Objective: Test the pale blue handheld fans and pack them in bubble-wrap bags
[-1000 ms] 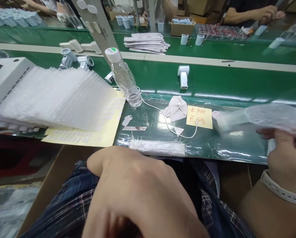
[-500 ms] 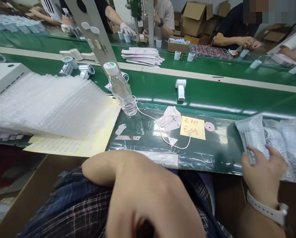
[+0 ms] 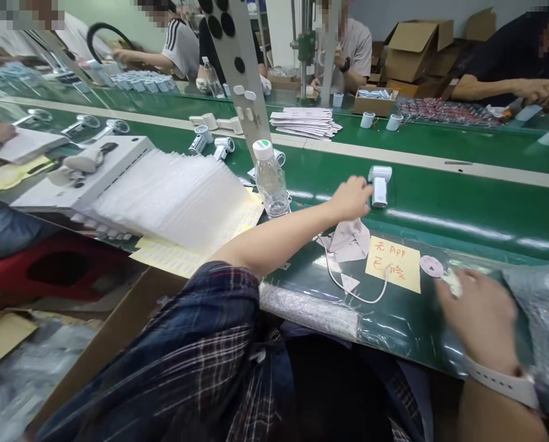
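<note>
Left hand (image 3: pixel 351 197) reached out over the counter (image 3: pixel 440 319) edge to the green belt (image 3: pixel 462 202), fingers loosely curled, tips at the side of the white handheld device (image 3: pixel 379 185); touching or just short of it, can't tell. No closed grip seen. Device lies on the belt, just beyond the hand.

Right hand (image 3: pixel 479 319) blurred, low on the counter, well right of the device and nearer the camera, fingers spread and pressed flat, nothing clasped. Fingertips near a small white bit (image 3: pixel 453 283) beside the pink round sticker (image 3: pixel 430 266); contact unclear. White watch strap (image 3: pixel 502 382) on the wrist. Clear bagged pkgs (image 3: pixel 538 313) just right of that hand.

Below the device, on the counter: crumpled pale cloth (image 3: pixel 348 239), yellow note (image 3: pixel 392 264) w/ handwriting, white cable (image 3: pixel 354 291) looping between. Left of the device: water bottle (image 3: pixel 270 184), upright, green-marked cap. Further left: stack of bubble-wrap sheets (image 3: pixel 173 196) over yellow sticker sheets (image 3: pixel 182 258). Far side of the belt, beyond the device: pile of flat cards (image 3: pixel 305 121), other workers' hands at work.
</note>
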`<state>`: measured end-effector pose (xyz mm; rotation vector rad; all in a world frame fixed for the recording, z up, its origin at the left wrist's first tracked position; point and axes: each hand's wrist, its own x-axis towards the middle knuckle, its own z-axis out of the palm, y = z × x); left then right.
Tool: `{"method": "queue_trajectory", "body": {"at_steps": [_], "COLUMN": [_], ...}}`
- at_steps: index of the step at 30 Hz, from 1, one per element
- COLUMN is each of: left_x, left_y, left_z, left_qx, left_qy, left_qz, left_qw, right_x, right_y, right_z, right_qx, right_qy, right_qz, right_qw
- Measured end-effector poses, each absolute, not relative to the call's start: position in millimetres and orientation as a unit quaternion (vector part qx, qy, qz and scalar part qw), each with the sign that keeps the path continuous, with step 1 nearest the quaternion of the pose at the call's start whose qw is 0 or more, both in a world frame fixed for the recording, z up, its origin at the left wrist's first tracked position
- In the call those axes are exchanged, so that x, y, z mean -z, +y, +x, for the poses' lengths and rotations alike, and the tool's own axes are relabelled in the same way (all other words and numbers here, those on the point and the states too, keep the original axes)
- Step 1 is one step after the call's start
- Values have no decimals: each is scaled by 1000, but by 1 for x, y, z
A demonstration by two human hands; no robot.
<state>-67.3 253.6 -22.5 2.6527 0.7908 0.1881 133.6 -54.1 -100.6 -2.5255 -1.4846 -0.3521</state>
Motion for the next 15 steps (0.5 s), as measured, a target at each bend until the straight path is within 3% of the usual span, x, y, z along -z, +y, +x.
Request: {"method": "queue_trajectory", "body": {"at_steps": [3,7,15], "left_x": [33,56,74], "left_y": [311,377,418], "left_z": [-48,-67,-111], "left_qx": [-135,-156,-164], "left_qy": [474,718,829], "left_qz": [859,666,522], "left_qw": [138,130,114], "right_x": [105,117,115], "right_y": [-1,20,16], "right_z": [91,71,54], "right_qx": [67,95,118], "right_qy": [-561,-536,-591], "right_qz": [-817,-823,-775], "right_qw": [113,160,190]}}
